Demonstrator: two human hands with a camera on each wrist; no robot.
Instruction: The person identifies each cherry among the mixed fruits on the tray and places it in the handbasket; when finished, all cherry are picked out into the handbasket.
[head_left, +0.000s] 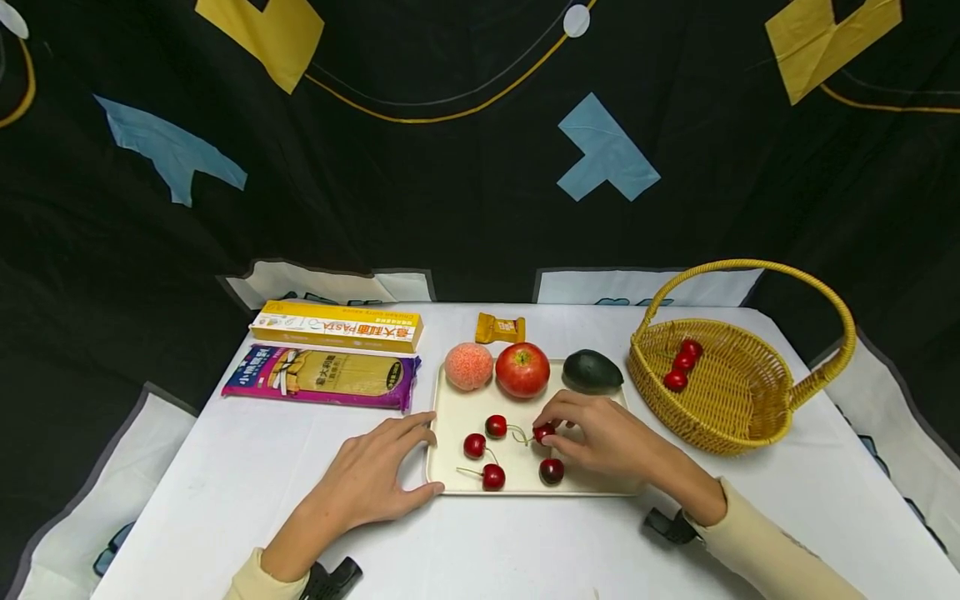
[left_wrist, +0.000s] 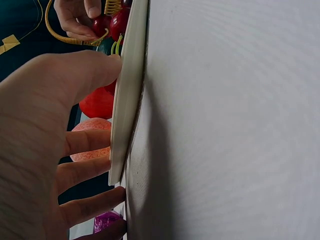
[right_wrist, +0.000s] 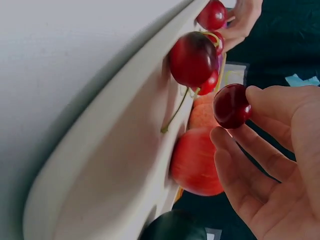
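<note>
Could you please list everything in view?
Table: 1, white, centre
Tray: 1, cream, on table
Basket: 1, golden, right of tray
Loose cherries: 4, red, on tray
Basket cherries: 3, red, in basket
Held cherry: 1, red, over tray
Apple: 1, red, on tray
Peach-like fruit: 1, pinkish-orange, left of apple
Avocado: 1, dark green, right of apple
Wrapped packet: 1, orange, beyond tray
Pasta box: 1, yellow-white, far left
Flat packet: 1, purple, before box
Backdrop: 1, mostly black, behind table
Wrist devices: 2, black, foreground
Sleeves: 2, beige, foreground
Left hand: 1, bare, tray's left edge
Right hand: 1, bare, pinching cherry
</note>
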